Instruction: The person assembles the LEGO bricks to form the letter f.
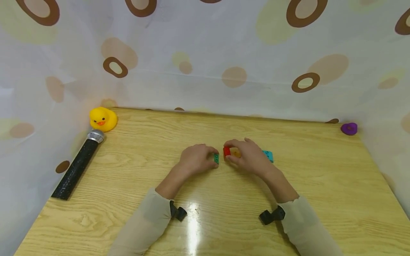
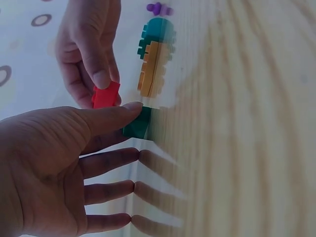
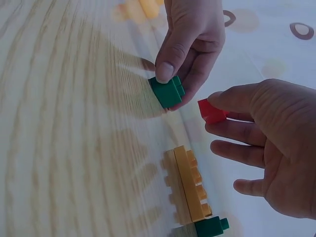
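Observation:
My left hand (image 1: 198,159) pinches a small green building block (image 1: 216,158) between thumb and index finger, close down on the table. In the left wrist view its other fingertips touch the tabletop. A red building block (image 1: 226,152) is held between the thumb and fingers of my right hand (image 1: 251,158), raised off the table in the right wrist view. The red and green blocks are apart, with a narrow gap. Under my right hand lies a long orange block (image 3: 190,185), studs to the side. It adjoins a blue block (image 1: 268,155), partly hidden by that hand in the head view.
On the left a yellow rubber duck (image 1: 103,119) sits beside the head of a black microphone (image 1: 78,165). A small purple toy (image 1: 349,128) stands in the far right corner. A dotted curtain (image 1: 205,89) borders the wooden table (image 1: 144,135) at the back and sides.

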`<state>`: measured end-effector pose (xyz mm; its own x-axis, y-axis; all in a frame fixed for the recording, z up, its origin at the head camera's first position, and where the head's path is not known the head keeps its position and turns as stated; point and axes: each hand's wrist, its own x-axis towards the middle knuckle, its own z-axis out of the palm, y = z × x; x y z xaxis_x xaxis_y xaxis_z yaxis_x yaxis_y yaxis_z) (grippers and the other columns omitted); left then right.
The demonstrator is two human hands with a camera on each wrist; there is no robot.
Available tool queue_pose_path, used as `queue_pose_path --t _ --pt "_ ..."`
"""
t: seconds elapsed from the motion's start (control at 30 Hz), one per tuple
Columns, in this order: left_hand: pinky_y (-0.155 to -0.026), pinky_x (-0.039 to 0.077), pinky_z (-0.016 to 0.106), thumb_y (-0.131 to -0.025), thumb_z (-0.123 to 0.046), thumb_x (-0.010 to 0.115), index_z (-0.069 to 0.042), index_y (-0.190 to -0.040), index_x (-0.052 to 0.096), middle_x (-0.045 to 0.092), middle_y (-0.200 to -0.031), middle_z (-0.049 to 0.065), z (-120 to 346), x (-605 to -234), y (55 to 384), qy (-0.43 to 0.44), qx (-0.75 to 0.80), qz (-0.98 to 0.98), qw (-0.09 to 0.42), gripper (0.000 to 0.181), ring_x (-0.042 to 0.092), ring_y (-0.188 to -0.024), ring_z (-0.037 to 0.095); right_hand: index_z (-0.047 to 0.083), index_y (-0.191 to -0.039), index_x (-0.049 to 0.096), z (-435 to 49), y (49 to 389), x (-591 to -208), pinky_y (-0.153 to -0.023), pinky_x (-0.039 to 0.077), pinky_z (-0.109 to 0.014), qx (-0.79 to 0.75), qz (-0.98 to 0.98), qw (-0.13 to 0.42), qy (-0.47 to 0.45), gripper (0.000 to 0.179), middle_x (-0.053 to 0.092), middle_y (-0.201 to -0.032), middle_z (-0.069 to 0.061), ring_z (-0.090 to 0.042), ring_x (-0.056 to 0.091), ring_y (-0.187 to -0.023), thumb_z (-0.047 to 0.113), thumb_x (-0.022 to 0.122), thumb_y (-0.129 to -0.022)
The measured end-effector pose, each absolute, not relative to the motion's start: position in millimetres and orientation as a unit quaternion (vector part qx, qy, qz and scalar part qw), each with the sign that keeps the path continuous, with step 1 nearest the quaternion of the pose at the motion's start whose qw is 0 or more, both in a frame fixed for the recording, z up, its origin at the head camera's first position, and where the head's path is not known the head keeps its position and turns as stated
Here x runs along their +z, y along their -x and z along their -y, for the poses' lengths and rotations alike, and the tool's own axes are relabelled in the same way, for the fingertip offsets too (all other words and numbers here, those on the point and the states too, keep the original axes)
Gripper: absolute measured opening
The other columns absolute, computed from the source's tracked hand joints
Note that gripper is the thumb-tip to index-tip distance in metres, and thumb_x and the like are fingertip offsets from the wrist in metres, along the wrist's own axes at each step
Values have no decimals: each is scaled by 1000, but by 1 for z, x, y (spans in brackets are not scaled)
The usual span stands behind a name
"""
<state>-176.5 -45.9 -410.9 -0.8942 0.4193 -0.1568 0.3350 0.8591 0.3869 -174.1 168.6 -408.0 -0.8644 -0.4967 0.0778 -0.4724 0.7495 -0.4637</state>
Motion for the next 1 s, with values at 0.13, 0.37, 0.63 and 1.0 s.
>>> queue_pose_path --t 0.13,0.37,0.63,1.0 --pt "-65 52 32 -90 -41 76 -29 -126 73 74 -120 1 46 -411 177 -199 177 -957 115 39 67 -97 19 7 -132 63 -166 173 -407 -120 27 -61 -250 -933 29 256 41 72 -125 -11 -31 69 -116 22 72 -95" --pt "-62 51 32 -89 -44 76 -32 -128 72 74 -115 0 45 -414 177 -196 176 -958 117 41 67 -96 17 8 -135 63 -161 170 -404 -118 34 -56 -245 -939 42 238 44 71 -129 -11 -32 68 -118 24 72 -96" --pt "-73 57 39 -88 -44 77 -29 -126 73 71 -128 0 46 -416 174 -189 184 -958 115 41 68 -112 24 13 -128 68 -156 166 -404 -94 55 -51 -247 -939 53 233 36 71 -127 -8 -32 67 -116 26 73 -95" --pt "-90 58 48 -86 -47 79 -27 -130 71 66 -138 -5 46 -416 173 -193 178 -960 101 48 57 -135 26 15 -127 69 -151 164 -409 -95 54 -48 -245 -935 72 247 37 73 -123 -5 -29 68 -114 29 74 -94"
